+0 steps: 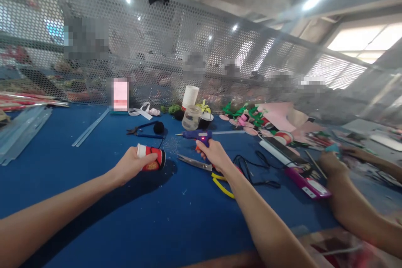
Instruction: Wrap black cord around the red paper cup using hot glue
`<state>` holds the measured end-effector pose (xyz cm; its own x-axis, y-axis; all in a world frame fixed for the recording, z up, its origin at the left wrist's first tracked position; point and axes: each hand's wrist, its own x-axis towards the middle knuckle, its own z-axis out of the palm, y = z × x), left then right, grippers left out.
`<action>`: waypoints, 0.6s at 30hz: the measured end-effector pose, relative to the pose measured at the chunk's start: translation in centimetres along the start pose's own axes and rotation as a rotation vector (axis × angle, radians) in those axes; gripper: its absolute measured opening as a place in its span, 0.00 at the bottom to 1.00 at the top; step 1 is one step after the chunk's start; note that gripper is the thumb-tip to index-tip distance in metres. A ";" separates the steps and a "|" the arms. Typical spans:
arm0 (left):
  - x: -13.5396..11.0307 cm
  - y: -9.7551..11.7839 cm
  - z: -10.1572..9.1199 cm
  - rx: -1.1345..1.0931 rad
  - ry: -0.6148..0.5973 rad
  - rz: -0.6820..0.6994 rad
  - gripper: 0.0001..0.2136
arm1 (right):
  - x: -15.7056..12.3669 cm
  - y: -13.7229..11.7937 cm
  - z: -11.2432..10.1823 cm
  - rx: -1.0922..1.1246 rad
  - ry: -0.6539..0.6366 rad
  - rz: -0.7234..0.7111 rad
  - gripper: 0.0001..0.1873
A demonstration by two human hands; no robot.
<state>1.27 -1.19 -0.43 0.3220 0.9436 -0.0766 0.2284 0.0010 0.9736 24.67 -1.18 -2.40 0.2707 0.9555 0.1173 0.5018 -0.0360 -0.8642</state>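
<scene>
My left hand [131, 165] is closed around a small red, white and black craft piece [152, 158], held just above the blue table [94, 201]. My right hand [214, 153] grips a blue glue gun [197, 135] by its handle, nozzle pointing left, with a red light on its body. The gun's tip is a short way right of and above the craft piece, not touching it. Yellow-handled scissors [201, 166] lie on the table under my right wrist.
Black pliers [143, 130], a black pom-pom [158, 127], a clear jar [191, 117] and a white cup [190, 96] stand behind. Felt scraps [251, 117] pile at the right. Another person's arm [351, 201] rests at the right. A perforated metal screen [163, 50] backs the table.
</scene>
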 end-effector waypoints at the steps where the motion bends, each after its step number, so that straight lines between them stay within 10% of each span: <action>1: -0.1 0.1 0.0 0.018 -0.010 0.023 0.11 | 0.3 0.4 0.2 -0.032 -0.008 0.010 0.15; 11: -0.8 0.0 0.2 0.257 -0.055 0.200 0.12 | 0.3 -1.1 1.0 -0.223 0.049 -0.169 0.14; 18: -1.6 0.0 0.2 0.338 -0.176 0.262 0.11 | -2.8 -6.2 4.3 0.048 -0.513 -0.370 0.20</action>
<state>0.94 -2.78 -0.38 0.5536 0.8269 0.0989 0.3959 -0.3658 0.8423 17.25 -2.34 0.55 -0.3480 0.9214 0.1731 0.4458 0.3251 -0.8340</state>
